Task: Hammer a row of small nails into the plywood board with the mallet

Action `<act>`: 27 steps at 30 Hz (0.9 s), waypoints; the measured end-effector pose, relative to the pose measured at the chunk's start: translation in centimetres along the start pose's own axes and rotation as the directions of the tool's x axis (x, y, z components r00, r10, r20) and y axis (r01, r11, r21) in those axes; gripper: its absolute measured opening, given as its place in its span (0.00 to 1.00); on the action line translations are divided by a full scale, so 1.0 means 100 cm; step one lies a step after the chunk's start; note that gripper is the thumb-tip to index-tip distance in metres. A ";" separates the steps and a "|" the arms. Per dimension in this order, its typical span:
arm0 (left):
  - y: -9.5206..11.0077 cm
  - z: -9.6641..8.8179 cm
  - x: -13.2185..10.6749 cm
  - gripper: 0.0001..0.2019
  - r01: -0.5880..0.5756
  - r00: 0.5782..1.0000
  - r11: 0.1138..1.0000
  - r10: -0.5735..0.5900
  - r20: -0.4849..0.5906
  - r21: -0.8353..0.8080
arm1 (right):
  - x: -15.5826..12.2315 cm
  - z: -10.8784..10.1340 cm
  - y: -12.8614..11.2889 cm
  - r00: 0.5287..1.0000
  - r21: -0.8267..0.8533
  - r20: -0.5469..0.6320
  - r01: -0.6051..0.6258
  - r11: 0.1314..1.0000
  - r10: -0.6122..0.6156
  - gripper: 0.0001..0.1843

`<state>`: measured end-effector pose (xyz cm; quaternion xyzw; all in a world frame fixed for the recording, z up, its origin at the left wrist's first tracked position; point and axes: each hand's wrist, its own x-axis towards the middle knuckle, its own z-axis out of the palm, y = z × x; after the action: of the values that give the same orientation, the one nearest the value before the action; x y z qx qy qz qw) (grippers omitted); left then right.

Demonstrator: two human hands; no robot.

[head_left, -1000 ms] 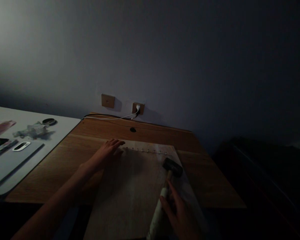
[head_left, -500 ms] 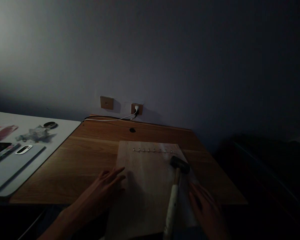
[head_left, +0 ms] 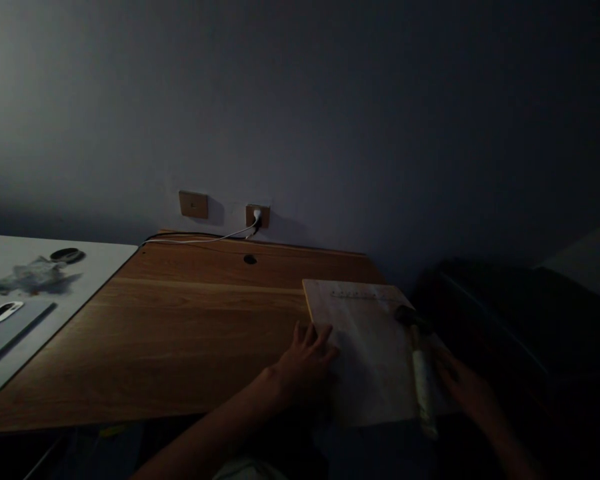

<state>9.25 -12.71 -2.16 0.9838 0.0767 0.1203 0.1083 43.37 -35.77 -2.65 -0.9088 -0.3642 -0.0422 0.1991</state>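
Note:
A pale wooden board (head_left: 370, 347) with a row of small nails near its far edge lies at the right end of the brown wooden desk (head_left: 180, 333). A hammer (head_left: 420, 373) with a black head and whitish handle rests along the board's right side. My left hand (head_left: 305, 363) lies flat on the board's left edge with fingers spread. My right hand (head_left: 463, 387) is at the board's right edge beside the hammer handle, fingers stretched out in the dim light.
A white table (head_left: 25, 300) at the left carries a grey mat, a dark round lid and small items. Two wall plates (head_left: 193, 204) sit above the desk; a white cable (head_left: 205, 238) runs from the plug. Dark furniture (head_left: 520, 320) stands at the right.
The board with the hammer has slid to the right end of the desk. Both hands moved right with it; my right hand has let go of the hammer handle.

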 end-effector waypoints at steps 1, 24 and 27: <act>0.003 0.002 0.005 0.26 -0.007 1.000 1.000 0.007 -0.009 0.016 | 0.001 -0.002 0.002 1.000 -0.005 -0.010 -0.014 1.000 0.014 0.26; -0.020 -0.042 -0.073 0.09 0.051 0.995 0.998 -0.055 -0.087 -0.048 | -0.040 0.000 -0.056 0.995 -0.034 0.021 -0.102 0.994 0.102 0.41; -0.042 -0.052 -0.104 0.13 0.111 0.988 0.994 -0.112 -0.109 -0.009 | -0.060 0.004 -0.089 0.998 0.067 0.052 -0.037 0.997 0.033 0.37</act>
<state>-2.55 -9.44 -0.49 0.9698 0.1372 0.1678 0.1121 32.90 -33.63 -1.39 -0.9085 -0.3543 -0.0033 0.2215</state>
